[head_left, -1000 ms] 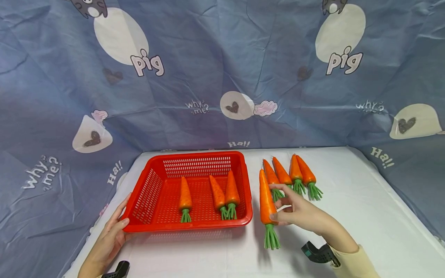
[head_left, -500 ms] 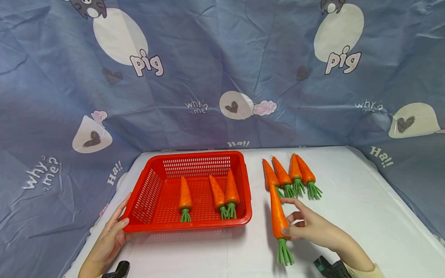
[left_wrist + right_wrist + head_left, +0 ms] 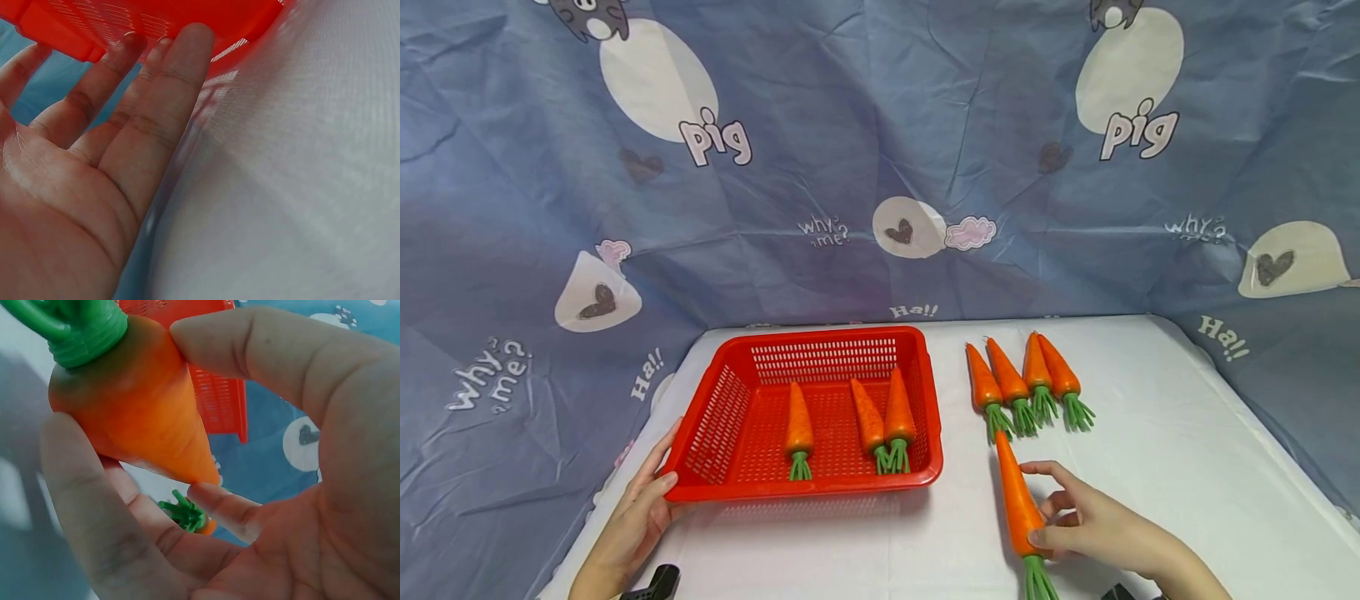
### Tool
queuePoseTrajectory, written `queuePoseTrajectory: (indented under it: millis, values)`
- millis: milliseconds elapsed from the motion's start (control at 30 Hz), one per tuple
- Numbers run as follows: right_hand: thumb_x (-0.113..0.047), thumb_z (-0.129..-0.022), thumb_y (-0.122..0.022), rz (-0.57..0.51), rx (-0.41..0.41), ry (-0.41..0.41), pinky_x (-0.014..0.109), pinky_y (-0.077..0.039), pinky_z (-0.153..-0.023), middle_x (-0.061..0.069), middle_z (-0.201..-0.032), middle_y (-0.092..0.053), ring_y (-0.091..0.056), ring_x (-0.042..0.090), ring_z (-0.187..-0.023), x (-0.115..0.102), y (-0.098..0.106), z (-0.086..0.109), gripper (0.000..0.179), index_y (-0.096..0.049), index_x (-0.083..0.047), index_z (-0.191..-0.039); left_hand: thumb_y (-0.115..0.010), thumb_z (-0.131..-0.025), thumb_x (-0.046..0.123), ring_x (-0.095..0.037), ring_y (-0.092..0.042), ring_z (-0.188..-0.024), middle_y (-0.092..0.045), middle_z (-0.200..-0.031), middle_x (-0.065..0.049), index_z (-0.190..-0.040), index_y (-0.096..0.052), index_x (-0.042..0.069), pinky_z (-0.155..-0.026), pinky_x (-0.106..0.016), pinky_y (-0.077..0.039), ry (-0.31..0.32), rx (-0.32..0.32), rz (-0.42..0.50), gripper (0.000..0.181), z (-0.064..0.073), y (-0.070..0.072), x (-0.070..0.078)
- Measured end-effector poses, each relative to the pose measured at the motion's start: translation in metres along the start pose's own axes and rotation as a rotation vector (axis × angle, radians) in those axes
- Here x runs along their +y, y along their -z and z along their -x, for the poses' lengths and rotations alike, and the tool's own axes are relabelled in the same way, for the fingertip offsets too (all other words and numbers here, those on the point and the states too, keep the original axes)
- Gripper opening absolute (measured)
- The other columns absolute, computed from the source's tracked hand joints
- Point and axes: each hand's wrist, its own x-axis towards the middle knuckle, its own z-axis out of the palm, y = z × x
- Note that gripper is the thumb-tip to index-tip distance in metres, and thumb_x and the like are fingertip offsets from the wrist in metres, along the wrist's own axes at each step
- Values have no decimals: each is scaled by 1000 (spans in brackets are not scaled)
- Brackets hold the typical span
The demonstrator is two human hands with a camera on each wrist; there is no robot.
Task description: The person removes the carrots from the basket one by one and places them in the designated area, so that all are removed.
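Observation:
My left hand (image 3: pixel 628 512) rests at the near left corner of a red plastic basket (image 3: pixel 805 487); the thumb tip is on the rim. In the left wrist view its fairly straight fingers (image 3: pixel 150 125) touch the basket's slotted side from below. My right hand (image 3: pixel 1093 521), at the front right, pinches an orange carrot (image 3: pixel 1018 500) near its thick end between thumb and fingers. The carrot's tip points away and its green stems (image 3: pixel 81 328) point toward me. Three carrots lie in the basket, one (image 3: pixel 800 421) toward the left and two (image 3: pixel 883 417) at the right.
Several more carrots (image 3: pixel 1011 387) lie side by side at the back right of the white-covered table (image 3: pixel 820 550). The held carrot's tip overlaps the stems of the leftmost one in the head view. A blue printed cloth (image 3: pixel 880 167) hangs behind and along both sides.
My right hand has brought the held carrot toward me and slightly right, away from the basket's right side. The left hand and basket have stayed in place.

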Motion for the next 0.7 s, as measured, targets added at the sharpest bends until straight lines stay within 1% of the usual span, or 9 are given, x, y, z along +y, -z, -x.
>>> queuePoseTrajectory:
  millis: [133,267,400,467,633,700]
  values:
    - [-27,-89,-72,39,-1,-21,33,-53,-73,11,-100,-61,-66,25,-83,3,-1,3,77,-30,-11,-151,-31,-108,14,1,-58,-124,-36,-150,21,-163,-6,32,-94,-28,-55,5,3,3,62,1,1,-1]
    - [-27,-89,-72,59,-18,-30,33,-50,-72,11,-98,-61,-63,24,-84,5,-1,5,75,-30,-11,-150,-29,-108,13,1,-57,-126,-35,-151,21,-163,-5,31,-95,-28,-55,-8,-7,-1,62,1,0,-2]
    - [-25,-90,-72,29,-37,-30,33,-52,-72,11,-98,-60,-64,25,-85,9,-1,7,75,-30,-11,-151,-29,-108,13,0,-57,-126,-34,-152,21,-163,-5,31,-95,-28,-55,-12,-18,4,62,1,0,-2]
    - [-23,-90,-71,22,-47,-17,32,-53,-72,11,-98,-61,-64,26,-85,11,0,8,74,-30,-10,-151,-29,-108,13,-1,-58,-125,-34,-152,21,-163,-5,31,-95,-29,-55,-16,-19,6,62,0,1,-1]
    - [-22,-91,-70,22,-67,15,30,-54,-71,11,-98,-61,-63,25,-85,14,3,8,72,-32,-8,-150,-30,-108,12,-1,-59,-124,-37,-151,21,-163,-6,30,-94,-28,-55,-21,-10,4,62,-1,1,0]
    - [-23,-91,-70,23,-69,10,30,-53,-70,11,-97,-61,-62,24,-84,15,4,8,72,-32,-8,-150,-30,-108,12,-1,-59,-124,-37,-151,22,-163,-6,30,-94,-28,-55,-22,-10,6,62,-1,1,0]
